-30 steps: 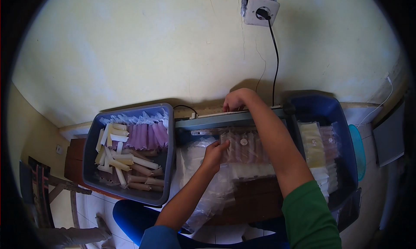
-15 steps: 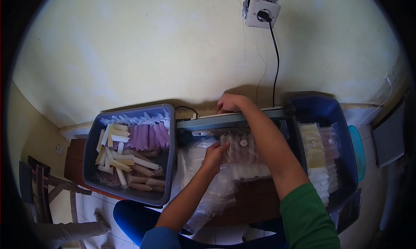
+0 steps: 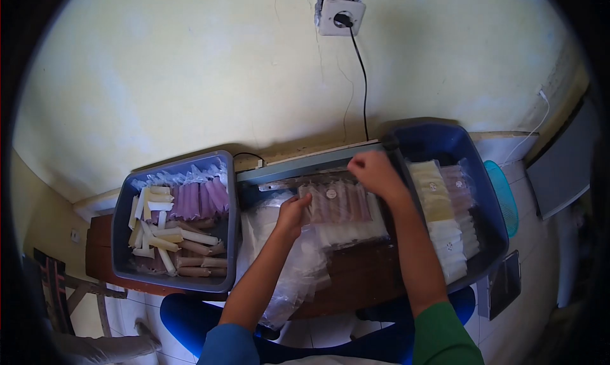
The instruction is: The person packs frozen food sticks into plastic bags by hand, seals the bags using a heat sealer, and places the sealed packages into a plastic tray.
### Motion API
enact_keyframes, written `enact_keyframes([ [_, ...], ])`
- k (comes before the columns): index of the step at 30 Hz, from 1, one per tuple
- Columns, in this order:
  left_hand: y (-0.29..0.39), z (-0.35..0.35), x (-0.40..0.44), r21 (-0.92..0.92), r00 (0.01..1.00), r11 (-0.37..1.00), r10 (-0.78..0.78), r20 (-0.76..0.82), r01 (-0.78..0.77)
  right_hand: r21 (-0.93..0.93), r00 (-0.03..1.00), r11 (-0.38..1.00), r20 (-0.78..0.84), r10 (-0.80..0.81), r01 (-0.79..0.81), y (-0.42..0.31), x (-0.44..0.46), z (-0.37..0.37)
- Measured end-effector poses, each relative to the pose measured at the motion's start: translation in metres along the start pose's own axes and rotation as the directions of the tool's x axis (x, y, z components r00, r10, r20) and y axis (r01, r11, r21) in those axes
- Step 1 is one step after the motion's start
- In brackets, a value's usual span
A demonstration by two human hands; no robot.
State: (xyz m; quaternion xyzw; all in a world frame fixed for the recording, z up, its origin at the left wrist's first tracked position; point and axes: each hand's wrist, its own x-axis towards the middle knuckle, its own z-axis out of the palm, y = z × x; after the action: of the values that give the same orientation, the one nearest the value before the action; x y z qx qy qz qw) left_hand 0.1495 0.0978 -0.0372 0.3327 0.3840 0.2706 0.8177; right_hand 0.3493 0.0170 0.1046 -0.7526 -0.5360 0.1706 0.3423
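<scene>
Pale yellow wall (image 3: 178, 66) rises behind a brown table (image 3: 368, 273). Toward the table's left edge stands a grey-blue tub (image 3: 231, 228), toward its right edge a darker tub (image 3: 427, 142). Between them a long grey machine (image 3: 298, 164) follows the far edge. Loose plastic bags (image 3: 286, 289) hang over the near edge. One clear pack of brownish tubes (image 3: 348, 204) lies just before the machine. Both hands are apart: the left hand (image 3: 294, 214) is clamped on the pack's left edge; the right hand (image 3: 376, 172) curls beside the machine, contents unclear. Purple sticks (image 3: 204, 200) line the left tub's far edge; a round white label (image 3: 331, 193) marks the pack.
</scene>
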Motion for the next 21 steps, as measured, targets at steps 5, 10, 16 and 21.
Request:
enact_keyframes([
  [5,-0.002,0.000,0.001,-0.017,1.000,1.000,0.006,0.000,-0.006,-0.300,0.974,0.942,-0.121,-0.191,0.148,0.059,-0.013,0.055],
  [10,-0.013,-0.011,0.014,-0.053,0.999,0.998,0.031,-0.007,-0.031,-0.437,0.980,0.887,-0.050,-0.192,0.151,0.075,-0.007,0.063],
  [16,-0.015,-0.010,0.010,-0.070,0.999,0.997,0.044,-0.016,-0.045,-0.363,0.963,0.911,-0.105,-0.248,0.195,0.081,-0.006,0.059],
  [21,-0.013,-0.008,0.009,-0.054,0.999,0.998,0.024,-0.037,-0.026,-0.357,0.990,0.934,-0.128,-0.056,0.007,0.029,-0.020,0.027],
])
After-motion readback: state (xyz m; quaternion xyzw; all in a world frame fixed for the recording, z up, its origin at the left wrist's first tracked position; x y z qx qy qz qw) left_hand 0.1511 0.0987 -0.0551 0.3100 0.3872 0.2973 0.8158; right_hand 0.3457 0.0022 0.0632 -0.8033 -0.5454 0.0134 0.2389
